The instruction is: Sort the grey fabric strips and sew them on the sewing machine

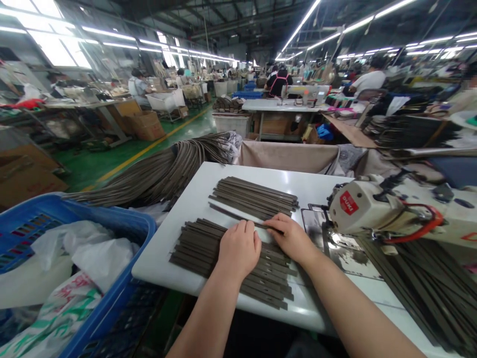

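My left hand (239, 248) and my right hand (290, 237) rest side by side on a near pile of dark grey straps (197, 248) on the white table (186, 199). Both hands have their fingers curled and pinch one thin grey strap (233, 214) that runs off to the upper left. A second neat pile of the same straps (255, 196) lies just beyond the hands. A sewing machine head (367, 206) stands close to the right of my right hand.
A big loose bundle of long grey straps (160, 171) hangs off the table's far left. A blue crate (112, 223) with plastic bags stands at the left. More straps (428, 288) lie at the right. Other people work at distant tables.
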The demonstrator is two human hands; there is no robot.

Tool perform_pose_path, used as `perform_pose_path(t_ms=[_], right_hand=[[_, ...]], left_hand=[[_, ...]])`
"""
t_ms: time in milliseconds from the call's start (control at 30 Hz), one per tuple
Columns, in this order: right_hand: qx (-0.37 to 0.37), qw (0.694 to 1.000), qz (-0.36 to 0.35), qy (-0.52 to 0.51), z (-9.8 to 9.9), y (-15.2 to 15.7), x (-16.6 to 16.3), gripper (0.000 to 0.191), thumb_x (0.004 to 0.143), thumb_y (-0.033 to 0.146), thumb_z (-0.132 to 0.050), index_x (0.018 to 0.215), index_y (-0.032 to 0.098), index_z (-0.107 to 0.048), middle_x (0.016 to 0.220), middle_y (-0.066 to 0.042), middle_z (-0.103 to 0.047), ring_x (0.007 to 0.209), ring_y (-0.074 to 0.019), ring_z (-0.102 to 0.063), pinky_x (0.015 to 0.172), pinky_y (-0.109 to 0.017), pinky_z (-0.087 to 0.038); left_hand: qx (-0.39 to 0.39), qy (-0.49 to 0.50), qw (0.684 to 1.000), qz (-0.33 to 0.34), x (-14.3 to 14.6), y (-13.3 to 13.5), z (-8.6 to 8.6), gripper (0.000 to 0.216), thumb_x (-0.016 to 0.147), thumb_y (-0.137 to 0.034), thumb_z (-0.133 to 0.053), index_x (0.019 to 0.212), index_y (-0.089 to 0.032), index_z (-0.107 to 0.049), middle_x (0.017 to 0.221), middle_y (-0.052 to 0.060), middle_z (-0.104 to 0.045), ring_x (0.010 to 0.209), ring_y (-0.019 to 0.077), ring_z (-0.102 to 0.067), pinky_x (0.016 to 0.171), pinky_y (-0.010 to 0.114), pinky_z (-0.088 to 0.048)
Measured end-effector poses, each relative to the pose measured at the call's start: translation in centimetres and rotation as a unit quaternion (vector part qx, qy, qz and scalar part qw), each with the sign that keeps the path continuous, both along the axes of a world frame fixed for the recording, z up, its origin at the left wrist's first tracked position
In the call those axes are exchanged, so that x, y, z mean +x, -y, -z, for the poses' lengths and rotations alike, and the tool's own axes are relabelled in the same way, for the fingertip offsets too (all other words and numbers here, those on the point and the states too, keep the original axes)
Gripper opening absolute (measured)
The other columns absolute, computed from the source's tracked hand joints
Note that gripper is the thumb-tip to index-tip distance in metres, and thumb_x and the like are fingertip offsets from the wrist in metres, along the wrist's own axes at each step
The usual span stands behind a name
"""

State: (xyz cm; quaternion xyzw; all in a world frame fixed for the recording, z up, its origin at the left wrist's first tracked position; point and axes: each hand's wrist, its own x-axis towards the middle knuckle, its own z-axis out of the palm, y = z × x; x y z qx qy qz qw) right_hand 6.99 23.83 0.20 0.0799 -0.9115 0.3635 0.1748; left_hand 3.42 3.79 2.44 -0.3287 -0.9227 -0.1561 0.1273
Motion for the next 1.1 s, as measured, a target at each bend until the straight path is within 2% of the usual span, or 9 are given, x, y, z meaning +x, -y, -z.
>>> perform_pose_path(t_ms=[67,133,267,367,533,733,800,933,1100], right_hand=[[0.015,0.998,-0.055,0.031,-0.5,0.2,0.3,0.025,0.093,0.012,-0.066,0.107,0.025,-0.082,0.092,-0.004,-0.069,0.087,-0.0185,-0.068,0.083,-0.031,-0.055],[0.033,0.995,-0.080,0.040,-0.9,0.2,0.4,0.019,0.097,0.018,-0.065,0.103,0.024,-0.082,0.089,-0.004,-0.069,0.087,-0.0187,-0.067,0.083,-0.031,-0.055],[0.094,0.995,0.029,0.003,-1.0,0.0,0.2,0.018,0.095,0.019,-0.069,0.110,0.021,-0.078,0.103,-0.009,-0.072,0.099,-0.0246,-0.066,0.093,-0.040,-0.055],[0.145,0.985,0.090,0.015,-0.7,-0.3,0.0,0.035,0.088,0.017,-0.075,0.123,0.019,-0.073,0.114,-0.012,-0.071,0.108,-0.0288,-0.064,0.100,-0.046,-0.054],[0.153,0.984,0.080,0.040,-0.3,-0.2,-0.1,0.026,0.091,0.010,-0.066,0.113,0.021,-0.074,0.103,-0.008,-0.070,0.097,-0.0235,-0.065,0.094,-0.038,-0.055],[0.141,0.987,0.073,0.025,-0.7,0.1,0.1,0.024,0.090,0.008,-0.065,0.107,0.021,-0.075,0.102,-0.007,-0.071,0.099,-0.0234,-0.065,0.092,-0.036,-0.055],[0.166,0.984,0.064,0.033,-1.0,0.1,0.2,0.023,0.091,0.009,-0.065,0.107,0.021,-0.076,0.100,-0.007,-0.072,0.096,-0.0239,-0.065,0.092,-0.037,-0.055],[0.201,0.977,0.057,0.034,-1.2,0.2,0.4,0.023,0.092,0.009,-0.064,0.107,0.019,-0.078,0.097,-0.008,-0.073,0.094,-0.0244,-0.065,0.091,-0.038,-0.055],[0.168,0.985,0.042,0.017,-1.1,0.2,0.5,0.024,0.090,0.008,-0.065,0.103,0.021,-0.080,0.100,-0.008,-0.075,0.096,-0.0231,-0.067,0.092,-0.036,-0.055]], left_hand=[[-0.007,0.003,1.000,0.003,0.0,0.0,0.0,0.018,0.102,-0.025,-0.050,0.112,-0.020,-0.064,0.102,0.007,-0.066,0.091,0.0248,-0.064,0.080,0.039,-0.051],[-0.020,0.005,1.000,0.012,-0.1,-0.1,0.0,0.019,0.103,-0.027,-0.049,0.106,-0.021,-0.067,0.100,0.007,-0.066,0.092,0.0247,-0.064,0.082,0.038,-0.051],[-0.027,-0.001,0.999,0.022,-0.3,-0.1,0.1,0.025,0.104,-0.027,-0.049,0.088,-0.020,-0.067,0.097,0.009,-0.065,0.094,0.0250,-0.063,0.085,0.039,-0.051],[-0.023,-0.020,0.999,0.033,-0.4,-0.1,0.2,0.023,0.102,-0.025,-0.052,0.086,-0.020,-0.066,0.098,0.010,-0.064,0.096,0.0265,-0.061,0.087,0.043,-0.052],[-0.023,-0.030,0.999,0.030,-0.6,-0.1,0.4,0.018,0.101,-0.025,-0.055,0.086,-0.020,-0.063,0.096,0.009,-0.064,0.098,0.0284,-0.060,0.090,0.046,-0.050],[-0.038,-0.010,0.999,0.022,-0.6,-0.2,0.4,0.014,0.101,-0.025,-0.053,0.090,-0.020,-0.061,0.095,0.009,-0.064,0.097,0.0279,-0.062,0.089,0.043,-0.051],[-0.032,-0.010,0.999,0.019,-0.6,-0.2,0.4,0.012,0.100,-0.025,-0.053,0.100,-0.019,-0.063,0.104,0.010,-0.066,0.101,0.0283,-0.063,0.091,0.043,-0.052],[-0.009,-0.021,0.999,0.035,-0.6,-0.2,0.6,0.041,0.100,-0.025,-0.053,0.140,-0.017,-0.056,0.145,0.011,-0.061,0.115,0.0284,-0.063,0.100,0.043,-0.051],[-0.011,-0.007,0.999,0.048,-0.9,-0.2,1.0,0.045,0.099,-0.023,-0.052,0.144,-0.018,-0.057,0.152,0.006,-0.059,0.119,0.0294,-0.062,0.106,0.046,-0.048]])
